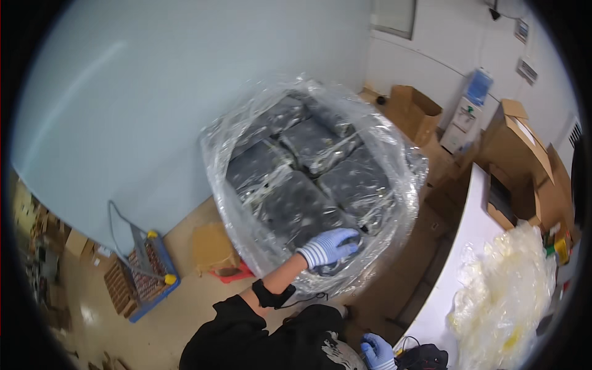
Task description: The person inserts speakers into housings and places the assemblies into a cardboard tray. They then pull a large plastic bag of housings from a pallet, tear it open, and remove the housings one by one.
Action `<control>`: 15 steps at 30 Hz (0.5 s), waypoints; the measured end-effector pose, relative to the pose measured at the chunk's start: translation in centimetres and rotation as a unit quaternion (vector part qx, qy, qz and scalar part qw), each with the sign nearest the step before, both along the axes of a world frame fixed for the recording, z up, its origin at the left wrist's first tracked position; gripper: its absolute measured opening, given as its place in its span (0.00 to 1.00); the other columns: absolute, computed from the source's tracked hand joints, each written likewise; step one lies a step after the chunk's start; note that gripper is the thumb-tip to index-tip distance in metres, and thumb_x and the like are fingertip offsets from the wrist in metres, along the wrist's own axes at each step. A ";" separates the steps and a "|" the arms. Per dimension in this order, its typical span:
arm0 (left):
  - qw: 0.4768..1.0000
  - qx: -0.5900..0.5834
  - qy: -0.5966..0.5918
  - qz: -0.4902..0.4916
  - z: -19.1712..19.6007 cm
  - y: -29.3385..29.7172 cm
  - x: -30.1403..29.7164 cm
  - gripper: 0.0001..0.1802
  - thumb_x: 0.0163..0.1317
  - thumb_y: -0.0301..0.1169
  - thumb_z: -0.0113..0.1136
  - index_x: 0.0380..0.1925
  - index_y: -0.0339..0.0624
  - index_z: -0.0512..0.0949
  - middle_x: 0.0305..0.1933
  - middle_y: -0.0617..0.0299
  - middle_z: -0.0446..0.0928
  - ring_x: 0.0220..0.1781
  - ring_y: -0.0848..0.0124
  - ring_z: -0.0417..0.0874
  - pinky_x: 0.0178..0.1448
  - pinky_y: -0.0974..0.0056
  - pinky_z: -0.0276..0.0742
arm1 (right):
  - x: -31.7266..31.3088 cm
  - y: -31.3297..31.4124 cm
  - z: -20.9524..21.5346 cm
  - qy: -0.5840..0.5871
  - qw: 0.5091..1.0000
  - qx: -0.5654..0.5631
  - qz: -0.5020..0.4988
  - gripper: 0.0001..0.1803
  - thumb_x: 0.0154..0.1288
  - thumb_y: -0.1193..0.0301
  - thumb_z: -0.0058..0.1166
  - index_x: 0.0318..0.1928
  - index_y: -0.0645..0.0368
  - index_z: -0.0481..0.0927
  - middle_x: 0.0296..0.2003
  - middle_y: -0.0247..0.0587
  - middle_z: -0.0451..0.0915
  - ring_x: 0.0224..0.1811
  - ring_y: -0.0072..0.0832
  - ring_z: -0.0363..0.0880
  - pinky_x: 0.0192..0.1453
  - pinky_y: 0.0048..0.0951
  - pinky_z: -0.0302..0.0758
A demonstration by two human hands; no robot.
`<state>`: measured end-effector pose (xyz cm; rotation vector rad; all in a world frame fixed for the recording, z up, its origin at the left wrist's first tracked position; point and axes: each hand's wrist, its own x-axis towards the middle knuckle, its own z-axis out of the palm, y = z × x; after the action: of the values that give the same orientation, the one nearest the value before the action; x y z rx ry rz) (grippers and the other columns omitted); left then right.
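A large clear plastic liner (394, 240) stands wide at the top around several dark grey, plastic-wrapped packages. My left hand (333, 246), in a blue and white striped glove, reaches over the near side of the liner. Its fingers curl over the near edge of the closest dark package (293, 206), and the fingertips are partly hidden. Low in the view, my right hand (377, 351) wears a matching glove. It hangs beside the white table (441, 296), fingers bent together, with nothing visible in them.
Crumpled clear plastic (505, 296) covers part of the table. Cardboard boxes (413, 114) stand at the back, near a water dispenser (465, 117). To the left, a blue-framed cart (151, 296) and a brown carton (213, 246) sit on the floor beside a pale wall (154, 111).
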<state>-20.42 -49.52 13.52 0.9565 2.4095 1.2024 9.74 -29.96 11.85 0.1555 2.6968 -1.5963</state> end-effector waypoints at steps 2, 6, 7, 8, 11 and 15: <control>0.996 -0.076 0.024 0.045 -1.2 -6.3 0.0 0.29 0.59 0.48 0.51 0.53 0.36 0.68 0.53 0.45 0.71 0.54 0.52 0.73 0.59 0.59 0.67 | -1.4 -1.7 -0.1 -0.030 0.992 0.041 0.117 0.14 0.60 0.67 0.52 0.44 0.62 0.76 0.40 0.51 0.77 0.43 0.42 0.76 0.50 0.33 0.72; 0.955 -0.256 -0.010 0.150 -2.1 -20.0 1.5 0.32 0.57 0.53 0.48 0.49 0.36 0.71 0.47 0.42 0.74 0.51 0.48 0.74 0.55 0.54 0.68 | -4.2 -4.0 -0.8 -0.091 0.928 0.180 0.312 0.17 0.61 0.59 0.48 0.41 0.60 0.76 0.33 0.48 0.79 0.36 0.42 0.78 0.40 0.38 0.74; 0.923 -0.351 -0.079 0.137 0.4 -23.0 1.6 0.32 0.57 0.53 0.48 0.46 0.34 0.73 0.46 0.42 0.75 0.51 0.48 0.74 0.54 0.54 0.69 | -4.6 -4.5 -0.6 -0.131 0.925 0.190 0.302 0.17 0.57 0.59 0.50 0.40 0.58 0.78 0.36 0.50 0.78 0.40 0.48 0.76 0.45 0.42 0.72; 0.919 -0.355 -0.119 0.122 -0.4 -28.6 1.1 0.31 0.57 0.54 0.47 0.45 0.34 0.75 0.47 0.42 0.75 0.51 0.49 0.75 0.54 0.54 0.68 | -4.6 -4.6 -0.8 -0.134 0.923 0.190 0.307 0.17 0.57 0.59 0.50 0.40 0.58 0.78 0.36 0.50 0.78 0.40 0.48 0.76 0.45 0.42 0.72; 0.758 -0.528 0.034 0.381 10.3 -37.5 1.9 0.31 0.56 0.55 0.46 0.47 0.40 0.74 0.50 0.47 0.75 0.51 0.52 0.76 0.54 0.53 0.70 | -5.1 -3.6 -1.4 -0.140 0.914 0.219 0.312 0.18 0.57 0.57 0.51 0.43 0.53 0.78 0.39 0.47 0.78 0.43 0.44 0.76 0.49 0.41 0.71; 0.574 -0.564 0.045 0.592 21.7 -35.2 -1.7 0.35 0.57 0.56 0.47 0.58 0.42 0.65 0.56 0.50 0.70 0.56 0.55 0.72 0.58 0.55 0.69 | -6.2 -3.0 0.0 -0.151 0.903 0.266 0.300 0.17 0.57 0.57 0.51 0.44 0.52 0.77 0.39 0.46 0.78 0.42 0.44 0.76 0.47 0.40 0.72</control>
<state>-22.16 -84.77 35.22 -1.1593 2.9093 -0.5174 3.56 -32.99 11.87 -0.3671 2.4956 -0.5996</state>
